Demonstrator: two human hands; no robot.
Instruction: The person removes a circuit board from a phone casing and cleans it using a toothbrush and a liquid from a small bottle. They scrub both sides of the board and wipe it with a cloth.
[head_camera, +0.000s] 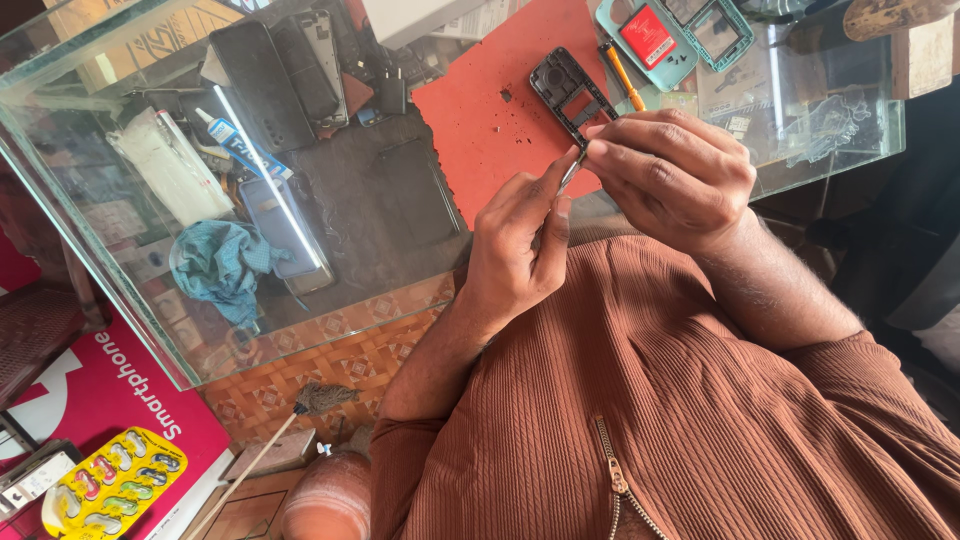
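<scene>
Above the red mat (480, 130), hands (600, 200) pinching tweezers (570, 172).

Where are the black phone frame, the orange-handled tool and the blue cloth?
black plastic phone frame (570, 95), head view, on its left rail.
orange-handled tool (624, 78), head view, mid-handle.
crumpled blue cloth (222, 262), head view, its middle, under the glass.

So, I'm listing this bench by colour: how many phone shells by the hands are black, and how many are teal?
Black phone frame: 1
Teal phone shells: 2
Total: 3
</scene>
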